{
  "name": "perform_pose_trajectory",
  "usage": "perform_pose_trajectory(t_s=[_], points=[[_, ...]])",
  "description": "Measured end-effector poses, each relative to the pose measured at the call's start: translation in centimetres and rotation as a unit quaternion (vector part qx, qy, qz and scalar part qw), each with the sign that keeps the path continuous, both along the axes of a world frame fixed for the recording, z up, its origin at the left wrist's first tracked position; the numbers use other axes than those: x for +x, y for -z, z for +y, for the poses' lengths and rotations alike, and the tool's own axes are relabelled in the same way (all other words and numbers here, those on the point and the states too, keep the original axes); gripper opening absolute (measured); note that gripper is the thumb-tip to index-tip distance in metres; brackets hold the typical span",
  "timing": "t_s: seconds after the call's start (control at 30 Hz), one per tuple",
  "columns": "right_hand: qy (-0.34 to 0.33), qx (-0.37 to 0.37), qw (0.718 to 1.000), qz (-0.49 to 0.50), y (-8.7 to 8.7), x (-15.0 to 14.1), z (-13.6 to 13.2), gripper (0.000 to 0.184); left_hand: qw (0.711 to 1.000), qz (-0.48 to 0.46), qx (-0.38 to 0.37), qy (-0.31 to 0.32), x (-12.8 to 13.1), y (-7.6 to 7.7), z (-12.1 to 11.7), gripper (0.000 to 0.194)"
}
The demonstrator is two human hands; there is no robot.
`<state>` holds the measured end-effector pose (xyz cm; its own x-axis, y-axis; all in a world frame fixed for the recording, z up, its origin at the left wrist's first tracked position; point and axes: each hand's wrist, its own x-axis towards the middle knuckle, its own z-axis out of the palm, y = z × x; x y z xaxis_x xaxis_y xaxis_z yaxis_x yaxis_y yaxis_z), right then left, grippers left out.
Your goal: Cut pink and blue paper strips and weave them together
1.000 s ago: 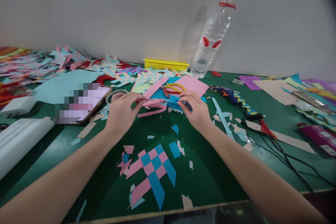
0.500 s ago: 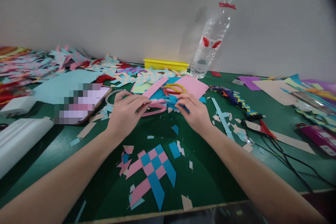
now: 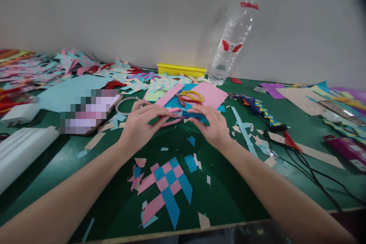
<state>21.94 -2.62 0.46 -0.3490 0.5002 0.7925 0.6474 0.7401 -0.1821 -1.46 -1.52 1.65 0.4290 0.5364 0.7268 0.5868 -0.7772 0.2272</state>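
Note:
My left hand (image 3: 140,122) pinches a pink paper strip (image 3: 175,110) between thumb and fingertips. Opposite it, my right hand (image 3: 214,126) is closed on a blue paper strip (image 3: 194,115). The two strips meet in the gap between my hands, a little above the table; whether they are interlaced I cannot make out. Below, a woven pink and blue paper fish (image 3: 168,178) lies flat, with a small pink and blue paper piece (image 3: 136,175) beside it. Just beyond my hands, yellow and red-handled scissors (image 3: 189,97) rest on pink paper (image 3: 214,95).
A phone (image 3: 91,116) and a tape roll (image 3: 126,105) are left of my hands. At the back a plastic bottle (image 3: 230,42) leans against the wall near a yellow tray (image 3: 181,70). Paper scraps, a glue gun (image 3: 248,103) and black cables (image 3: 307,164) lie to the right.
My hands have come closer together, bringing the pink and blue strips into contact or overlap. The blue strip now shows more plainly at my right fingers.

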Motion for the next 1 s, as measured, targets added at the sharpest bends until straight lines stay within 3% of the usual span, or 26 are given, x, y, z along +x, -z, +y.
perform_pose_trajectory(t_s=[0.17, 0.37, 0.43, 0.67, 0.77, 0.9, 1.0], points=[[-0.009, -0.049, 0.999, 0.004, 0.0, -0.2, -0.4, 0.043, 0.994, -0.061, -0.088, 0.036, 0.2, -0.2, -0.1, 0.009], [-0.006, -0.107, 0.994, -0.003, 0.2, -0.2, -0.3, 0.056, 0.960, -0.173, -0.218, 0.025, 0.2, -0.5, -0.4, 0.011], [-0.001, -0.115, 0.993, -0.001, 0.5, -0.2, -0.1, 0.054, 0.948, -0.201, -0.248, 0.017, 0.2, -0.6, -0.4, 0.012], [-0.038, -0.081, 0.995, 0.051, 0.6, -0.5, 0.3, 0.013, 0.902, -0.280, -0.329, 0.023, 0.2, 0.1, 0.3, 0.020], [-0.040, -0.086, 0.993, 0.066, 0.4, -0.6, 0.3, 0.012, 0.881, -0.309, -0.357, 0.030, 0.1, 0.3, 0.7, 0.021], [-0.030, -0.114, 0.990, 0.073, 0.6, -0.6, 0.1, 0.011, 0.877, -0.310, -0.368, 0.020, 0.1, 0.2, 0.7, 0.022], [-0.029, -0.173, 0.978, 0.110, 0.7, -0.6, -0.1, 0.029, 0.876, -0.296, -0.381, 0.015, 0.1, 0.1, 0.6, 0.024]])
